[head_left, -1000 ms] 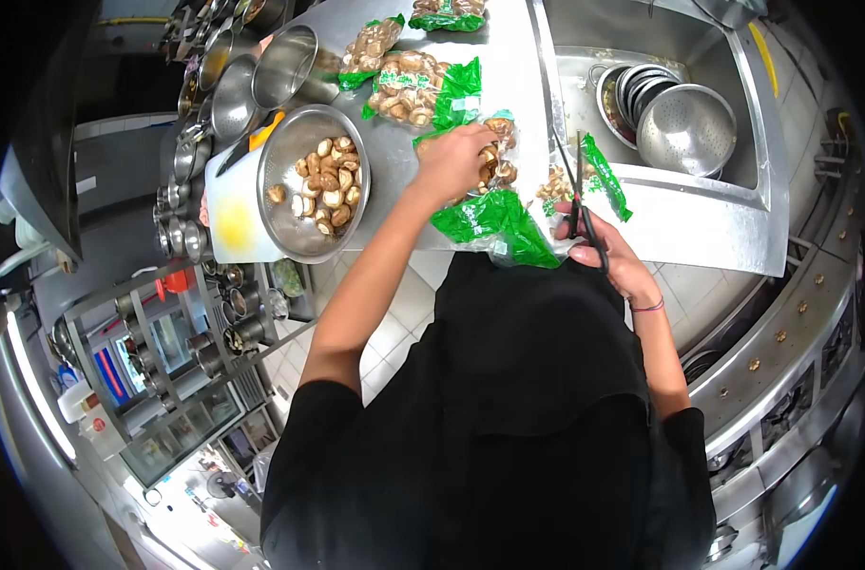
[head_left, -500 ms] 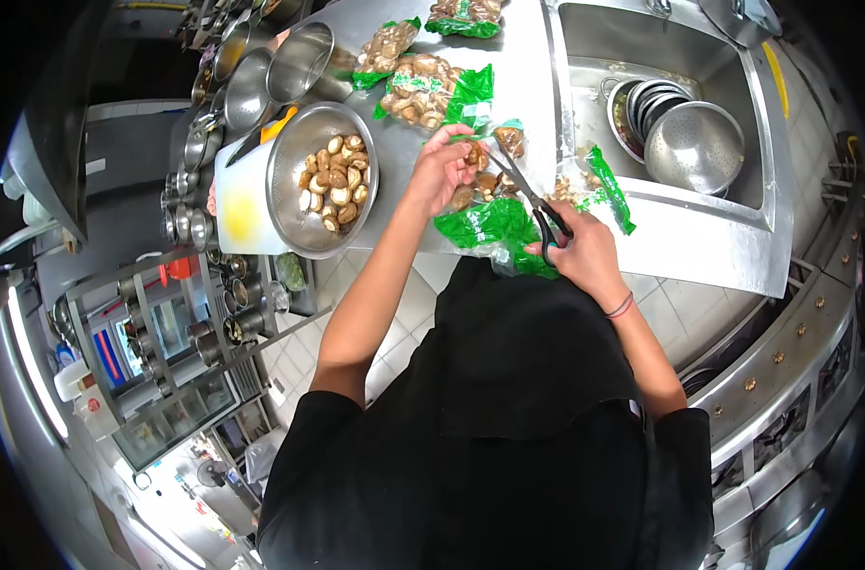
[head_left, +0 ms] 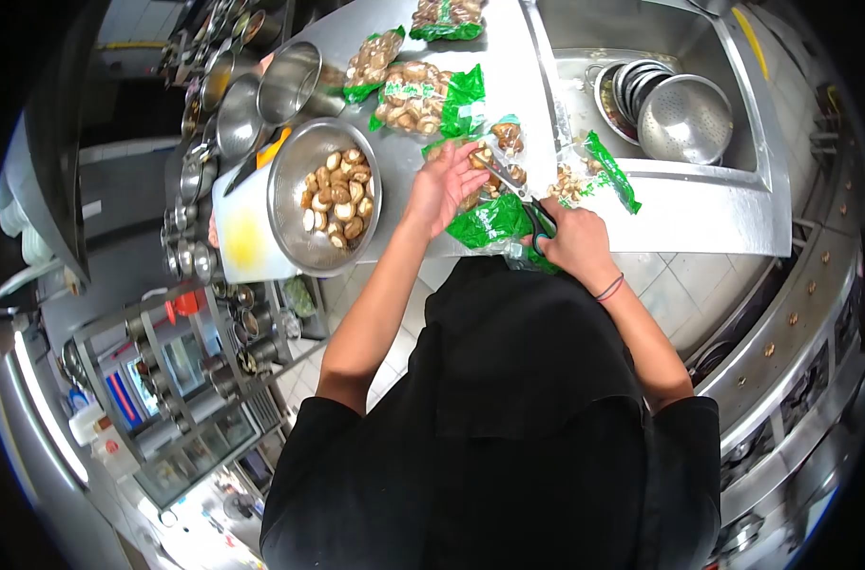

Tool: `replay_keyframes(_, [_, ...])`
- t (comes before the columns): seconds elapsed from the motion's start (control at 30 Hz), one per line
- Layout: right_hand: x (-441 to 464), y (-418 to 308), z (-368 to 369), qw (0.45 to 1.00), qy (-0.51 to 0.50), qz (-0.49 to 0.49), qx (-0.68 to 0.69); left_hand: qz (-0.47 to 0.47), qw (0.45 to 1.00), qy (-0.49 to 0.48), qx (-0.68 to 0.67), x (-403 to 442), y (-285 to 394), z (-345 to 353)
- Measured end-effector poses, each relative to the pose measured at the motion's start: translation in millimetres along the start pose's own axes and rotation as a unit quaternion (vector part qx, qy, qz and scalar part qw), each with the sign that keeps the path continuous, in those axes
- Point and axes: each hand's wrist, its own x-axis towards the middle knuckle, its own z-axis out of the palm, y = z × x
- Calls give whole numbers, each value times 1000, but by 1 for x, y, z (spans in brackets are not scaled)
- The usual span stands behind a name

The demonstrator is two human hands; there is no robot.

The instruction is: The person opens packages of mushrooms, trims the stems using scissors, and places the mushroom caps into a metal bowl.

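Note:
My left hand (head_left: pixel 442 188), palm turned up, holds a brown mushroom (head_left: pixel 480 158) by its fingertips. In my right hand (head_left: pixel 577 239) is a pair of black-handled scissors (head_left: pixel 514 182), its blades reaching to the mushroom's underside. Below both hands lies an opened green and clear plastic bag (head_left: pixel 485 223) with more mushrooms in it. To the right, small cut pieces, seemingly stems (head_left: pixel 570 182), lie on another green-edged bag (head_left: pixel 611 171). At the left stands a perforated metal colander (head_left: pixel 280 204) with several mushrooms (head_left: pixel 339 195) inside.
Sealed mushroom bags (head_left: pixel 415 98) lie farther back on the steel counter (head_left: pixel 509 57). A white cutting board (head_left: pixel 247 228) sits left of the colander, with metal pots (head_left: pixel 290 81) behind. The sink (head_left: pixel 632 38) at the right contains stacked bowls and an upturned colander (head_left: pixel 685 119).
The scissor blades have moved in to the mushroom, and my left hand's fingers have spread somewhat. The whole view has shifted slightly with my head.

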Motion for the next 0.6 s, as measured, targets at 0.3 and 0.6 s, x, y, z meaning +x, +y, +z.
replay_keyframes(0.3, [-29, -44, 31, 986, -59, 114, 107, 4, 982, 16, 187, 8, -17, -41])
replay_keyframes(0.6, [-115, -53, 45, 809, 1, 193, 555, 317, 768, 210, 516, -54, 87, -159])
